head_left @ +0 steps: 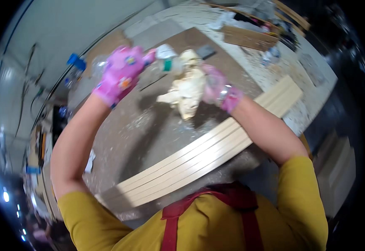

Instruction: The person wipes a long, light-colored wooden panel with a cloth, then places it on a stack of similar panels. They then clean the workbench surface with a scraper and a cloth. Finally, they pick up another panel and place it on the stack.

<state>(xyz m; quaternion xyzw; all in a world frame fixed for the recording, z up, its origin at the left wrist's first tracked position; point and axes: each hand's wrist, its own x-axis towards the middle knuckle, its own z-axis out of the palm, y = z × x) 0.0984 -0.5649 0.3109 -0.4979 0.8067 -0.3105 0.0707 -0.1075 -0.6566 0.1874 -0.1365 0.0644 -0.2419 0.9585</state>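
Observation:
My left hand [123,71], in a pink flowered glove, is closed around the end of a clear plastic bottle [154,72] with a green band. The bottle tips sideways toward a crumpled cream-coloured cloth [190,85], its far end meeting the cloth's upper part. My right hand [216,85], also gloved in pink, grips the cloth from its right side; motion blurs those fingers. Loose folds hang over the brown board [149,129]. Nearer to me, several pale wooden strips [190,154] lie side by side on a diagonal, passing under my right forearm.
An open cardboard box [249,38] with mixed items stands at the far right of the worktable. Close to it are a crumpled clear plastic piece [270,55] and a dark grey block [206,51]. A blue-topped container [77,62] sits beyond my left hand. Stacked boards [335,171] stand at right.

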